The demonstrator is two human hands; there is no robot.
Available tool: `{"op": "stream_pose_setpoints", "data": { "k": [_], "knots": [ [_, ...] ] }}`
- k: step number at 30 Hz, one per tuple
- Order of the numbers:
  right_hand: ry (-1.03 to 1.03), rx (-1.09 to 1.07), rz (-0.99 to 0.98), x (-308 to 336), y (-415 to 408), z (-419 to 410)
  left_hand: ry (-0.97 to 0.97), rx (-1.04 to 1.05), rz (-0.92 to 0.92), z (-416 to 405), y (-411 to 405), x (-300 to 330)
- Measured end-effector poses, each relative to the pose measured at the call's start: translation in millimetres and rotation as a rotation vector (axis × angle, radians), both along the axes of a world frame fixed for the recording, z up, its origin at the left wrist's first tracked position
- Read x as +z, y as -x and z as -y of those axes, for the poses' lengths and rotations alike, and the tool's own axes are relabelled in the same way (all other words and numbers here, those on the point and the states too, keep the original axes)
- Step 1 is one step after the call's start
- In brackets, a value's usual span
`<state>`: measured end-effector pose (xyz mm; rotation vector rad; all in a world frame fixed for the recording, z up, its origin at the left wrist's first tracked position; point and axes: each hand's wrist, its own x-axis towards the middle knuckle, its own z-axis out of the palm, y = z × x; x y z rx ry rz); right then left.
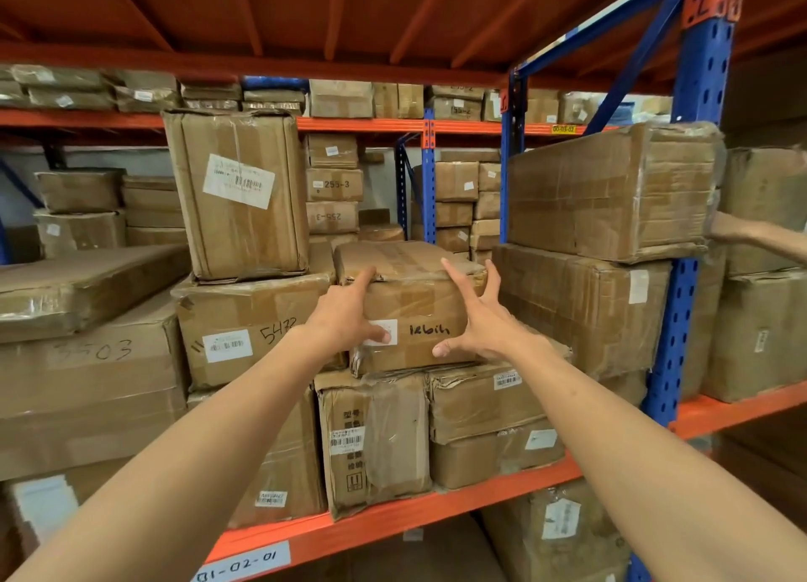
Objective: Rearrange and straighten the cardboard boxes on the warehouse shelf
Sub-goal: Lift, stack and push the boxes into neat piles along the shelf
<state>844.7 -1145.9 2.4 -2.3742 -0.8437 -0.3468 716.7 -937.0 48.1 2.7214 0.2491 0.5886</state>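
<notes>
Both hands bracket the small middle box (410,302): the left hand (345,315) spreads flat on its front-left corner, the right hand (476,319) hovers splayed, holding nothing, apparently to square it.

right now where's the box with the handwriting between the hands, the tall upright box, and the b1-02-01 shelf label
handwritten box (430,306), head view, on its front face above the writing
tall upright box (244,241), head view, on its front face below the white label
shelf label (242,565), head view, on the label's middle
</notes>
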Motion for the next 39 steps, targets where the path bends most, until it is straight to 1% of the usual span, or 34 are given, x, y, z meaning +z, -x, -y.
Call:
{"op": "stream_pose_setpoints", "data": {
  "k": [3,7,9,14,18,22,32,35,37,39],
  "knots": [
    [-0.089,0.060,0.004,-8,-13,0,0.056,0.005,-0.049,10,-6,-7],
    [-0.167,0.090,0.046,-10,-28,2,0.113,0.069,0.098,19,-17,-20],
    [-0.188,0.095,0.056,-11,-33,7,0.131,0.068,0.154,24,-22,-25],
    [-0.187,0.088,0.089,-10,-52,41,0.146,0.025,0.206,54,-37,-32],
    [-0.199,0.037,0.100,-12,-70,85,0.168,-0.035,0.194,92,-60,-36],
    [-0.179,0.021,0.083,-10,-84,117,0.179,-0.027,0.224,121,-78,-43],
    [-0.150,0.021,0.050,-10,-77,122,0.204,-0.029,0.225,124,-77,-46],
    [-0.105,0.013,0.034,-7,-75,124,0.204,-0.044,0.199,122,-76,-46],
    [-0.058,0.008,0.058,-5,-73,126,0.161,-0.066,0.145,117,-73,-41],
    [-0.070,0.026,0.122,-3,-71,125,0.048,-0.083,0.057,108,-68,-29]
  ]
}}
